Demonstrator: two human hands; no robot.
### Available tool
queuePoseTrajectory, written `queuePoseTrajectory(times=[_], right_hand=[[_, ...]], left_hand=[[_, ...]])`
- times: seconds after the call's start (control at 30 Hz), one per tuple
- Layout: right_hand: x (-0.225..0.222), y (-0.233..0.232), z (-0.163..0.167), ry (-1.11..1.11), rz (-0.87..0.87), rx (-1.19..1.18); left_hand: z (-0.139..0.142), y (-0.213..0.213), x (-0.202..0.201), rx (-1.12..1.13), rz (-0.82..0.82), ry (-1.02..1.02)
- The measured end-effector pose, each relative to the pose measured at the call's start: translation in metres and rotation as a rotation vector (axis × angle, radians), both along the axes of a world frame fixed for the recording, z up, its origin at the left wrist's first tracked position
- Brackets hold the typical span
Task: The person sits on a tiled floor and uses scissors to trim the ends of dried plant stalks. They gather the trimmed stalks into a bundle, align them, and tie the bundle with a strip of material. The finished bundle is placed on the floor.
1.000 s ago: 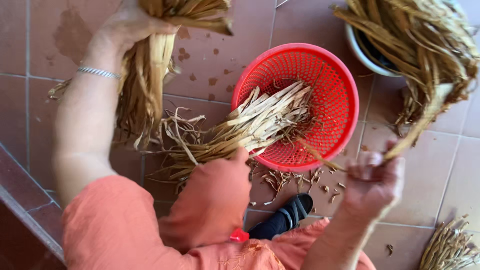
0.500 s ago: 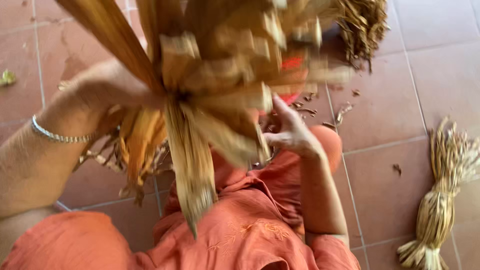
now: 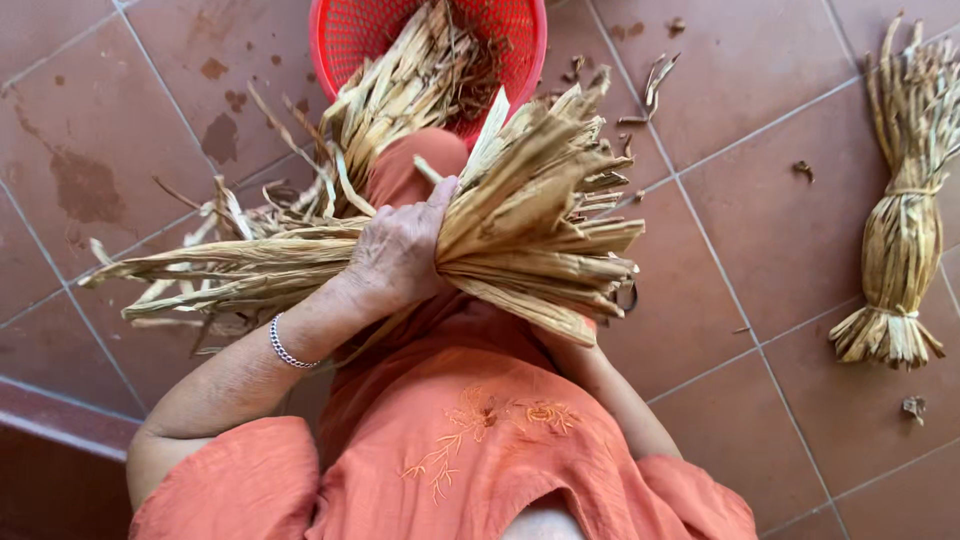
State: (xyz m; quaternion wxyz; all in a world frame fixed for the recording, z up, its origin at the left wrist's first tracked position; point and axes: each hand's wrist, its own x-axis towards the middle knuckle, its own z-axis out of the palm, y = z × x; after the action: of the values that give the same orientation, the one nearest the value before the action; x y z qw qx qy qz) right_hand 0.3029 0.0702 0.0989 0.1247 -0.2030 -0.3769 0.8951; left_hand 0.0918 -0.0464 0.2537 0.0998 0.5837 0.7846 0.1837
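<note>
A bunch of dried leaves [image 3: 520,240] lies crosswise over the person's lap, its thin tails trailing off to the left of the grip and its cut ends fanning out to the right. The left hand [image 3: 400,250] is clamped around the middle of the bunch, fingers wrapped over the top, a thin bracelet [image 3: 285,348] on the wrist just below. The right hand is hidden beneath the fanned ends, so its grasp cannot be told. Beyond the grip, a red basket [image 3: 520,30] holds more loose leaves [image 3: 410,85]. Well off to the right, a tied bundle [image 3: 905,220] lies on the tiled floor [image 3: 760,200].
</note>
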Motion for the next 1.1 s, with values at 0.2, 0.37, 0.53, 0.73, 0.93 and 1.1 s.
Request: queuePoseTrajectory(times=[0.2, 0.37, 0.53, 0.73, 0.93, 1.1], right_hand=[[0.046, -0.024, -0.016, -0.014, -0.067, -0.07], [0.045, -0.028, -0.01, -0.013, -0.104, -0.059], [0.036, -0.03, 0.014, 0.052, -0.114, -0.118], [0.034, -0.029, 0.025, -0.063, -0.108, -0.131], [0.037, -0.028, 0.009, -0.145, -0.111, -0.047], [0.039, -0.029, 0.001, -0.138, -0.124, -0.04]], left_hand=[[-0.008, -0.02, 0.007, -0.066, -0.1, -0.053], [0.015, 0.001, -0.015, -0.407, -0.219, -0.168], [0.022, 0.018, -0.046, -0.492, -0.289, -0.623], [0.007, 0.044, -0.075, -0.376, -0.182, -1.011], [0.005, 0.075, -0.074, -0.41, -0.218, -1.067], [0.035, 0.048, -0.032, -0.189, -0.46, -0.661]])
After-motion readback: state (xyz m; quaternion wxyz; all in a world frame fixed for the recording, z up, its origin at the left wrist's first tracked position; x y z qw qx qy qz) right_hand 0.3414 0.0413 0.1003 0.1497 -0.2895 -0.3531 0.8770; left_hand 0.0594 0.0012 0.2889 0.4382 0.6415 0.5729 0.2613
